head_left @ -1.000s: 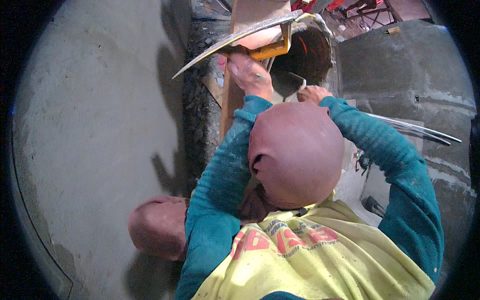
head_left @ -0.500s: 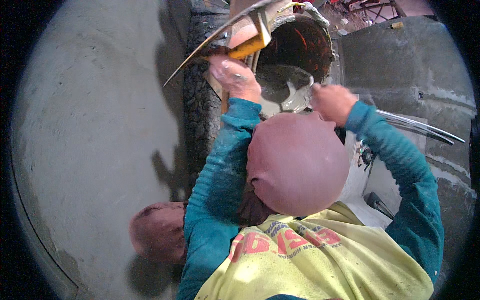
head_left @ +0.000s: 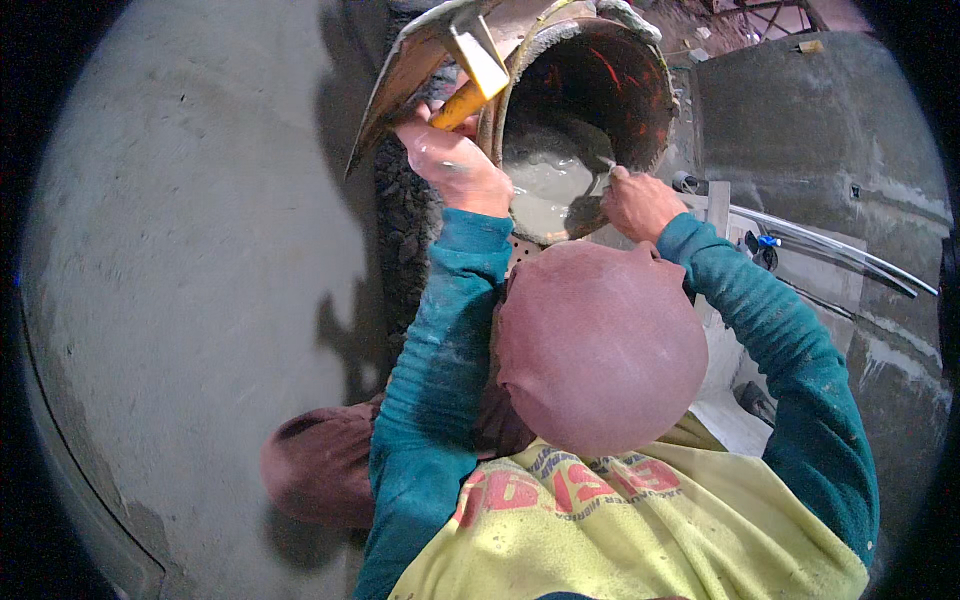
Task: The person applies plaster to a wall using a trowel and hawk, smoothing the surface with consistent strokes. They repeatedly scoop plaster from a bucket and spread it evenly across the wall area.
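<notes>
My left hand [head_left: 455, 165] is closed round the yellow handle of a plastering float [head_left: 462, 103]. The float's board is tilted up on edge, left of a bucket's mouth. The round bucket [head_left: 600, 80] has a dark, orange-streaked inside and a mortar-crusted rim. Wet grey mortar [head_left: 545, 185] lies in it. At the bucket's near right rim, my right hand [head_left: 642, 205] is closed on a trowel [head_left: 606, 178]. Most of the trowel is hidden by my fingers and the mortar.
My bent knees [head_left: 605, 345] rise between my arms and the bucket. Smooth grey cement [head_left: 210, 250] spreads on the left, beside a strip of dark rubble [head_left: 405, 240]. Metal rods [head_left: 830, 245] and a pale board lie right of my right hand.
My right hand has moved slightly left and lower, and the mortar lifted earlier is back in the bucket. My left hand has shifted a little left and down, tilting the float more steeply.
</notes>
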### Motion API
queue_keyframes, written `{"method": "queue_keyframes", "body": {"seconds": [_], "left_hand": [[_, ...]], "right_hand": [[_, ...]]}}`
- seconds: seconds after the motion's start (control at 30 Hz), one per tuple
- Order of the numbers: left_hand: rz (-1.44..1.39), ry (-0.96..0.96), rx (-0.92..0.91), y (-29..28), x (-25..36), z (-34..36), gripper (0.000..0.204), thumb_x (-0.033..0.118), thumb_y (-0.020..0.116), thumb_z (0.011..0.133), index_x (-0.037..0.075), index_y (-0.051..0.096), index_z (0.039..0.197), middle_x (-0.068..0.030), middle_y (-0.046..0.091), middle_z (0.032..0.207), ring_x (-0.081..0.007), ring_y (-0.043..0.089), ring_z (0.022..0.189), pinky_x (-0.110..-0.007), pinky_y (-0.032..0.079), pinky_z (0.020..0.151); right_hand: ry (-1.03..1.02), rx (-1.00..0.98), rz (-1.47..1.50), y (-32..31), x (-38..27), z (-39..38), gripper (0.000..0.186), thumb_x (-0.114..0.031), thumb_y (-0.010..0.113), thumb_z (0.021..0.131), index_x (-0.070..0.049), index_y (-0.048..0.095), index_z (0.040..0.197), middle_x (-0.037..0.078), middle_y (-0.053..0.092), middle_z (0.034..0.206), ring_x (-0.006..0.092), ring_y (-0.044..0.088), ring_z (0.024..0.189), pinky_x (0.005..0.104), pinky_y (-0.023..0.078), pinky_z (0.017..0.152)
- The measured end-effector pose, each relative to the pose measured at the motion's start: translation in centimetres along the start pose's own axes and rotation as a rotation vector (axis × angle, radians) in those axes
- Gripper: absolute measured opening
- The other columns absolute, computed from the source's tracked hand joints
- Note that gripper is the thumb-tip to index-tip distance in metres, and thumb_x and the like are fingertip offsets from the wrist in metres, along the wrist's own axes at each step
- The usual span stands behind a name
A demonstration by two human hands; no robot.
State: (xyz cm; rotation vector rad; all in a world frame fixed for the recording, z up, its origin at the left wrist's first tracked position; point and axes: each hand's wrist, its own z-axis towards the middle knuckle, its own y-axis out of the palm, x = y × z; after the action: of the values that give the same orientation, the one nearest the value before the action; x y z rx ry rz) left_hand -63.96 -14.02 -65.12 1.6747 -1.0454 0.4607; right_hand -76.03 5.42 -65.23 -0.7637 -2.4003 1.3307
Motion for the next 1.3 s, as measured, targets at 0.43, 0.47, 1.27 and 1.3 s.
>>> {"method": "queue_keyframes", "body": {"seconds": [0.43,0.47,1.27,1.3], "left_hand": [[-0.048,0.046,-0.016,1.4,-0.5,-0.8,0.03,0.04,0.044,0.099,0.013,0.056,0.104,0.0013,0.06,0.094,-0.0128,0.05,0.075,-0.028,0.04,0.072],[-0.04,0.053,-0.034,1.4,-0.5,-0.9,0.03,0.04,0.044,0.099,0.013,0.056,0.103,0.0015,0.059,0.093,-0.0126,0.05,0.074,-0.028,0.04,0.071],[-0.007,0.026,0.02,0.6,0.5,-1.1,0.033,0.043,0.043,0.096,0.012,0.055,0.099,0.0012,0.053,0.09,-0.0106,0.051,0.079,-0.026,0.042,0.075],[0.003,0.017,0.023,0.6,0.6,-1.2,0.032,0.043,0.044,0.096,0.013,0.055,0.098,0.0014,0.053,0.088,-0.0106,0.051,0.078,-0.026,0.042,0.075]], "right_hand": [[-0.21,0.087,0.259,3.0,1.5,-1.1,0.032,-0.027,0.057,0.095,0.005,0.057,0.095,0.031,0.063,0.077,0.0501,0.063,0.075,0.0556,0.051,0.07],[-0.219,0.075,0.267,2.2,1.2,-1.3,0.032,-0.027,0.057,0.095,0.005,0.057,0.095,0.031,0.062,0.077,0.0499,0.063,0.075,0.0556,0.051,0.07],[-0.264,0.051,0.736,-1.3,-3.7,-3.3,0.04,-0.034,0.051,0.098,0.005,0.06,0.091,0.026,0.061,0.074,0.0417,0.061,0.065,0.0492,0.047,0.063],[-0.23,-0.017,0.75,-1.8,-3.9,-3.4,0.042,-0.035,0.05,0.098,0.005,0.062,0.094,0.028,0.063,0.078,0.0449,0.063,0.07,0.051,0.049,0.066]]}}
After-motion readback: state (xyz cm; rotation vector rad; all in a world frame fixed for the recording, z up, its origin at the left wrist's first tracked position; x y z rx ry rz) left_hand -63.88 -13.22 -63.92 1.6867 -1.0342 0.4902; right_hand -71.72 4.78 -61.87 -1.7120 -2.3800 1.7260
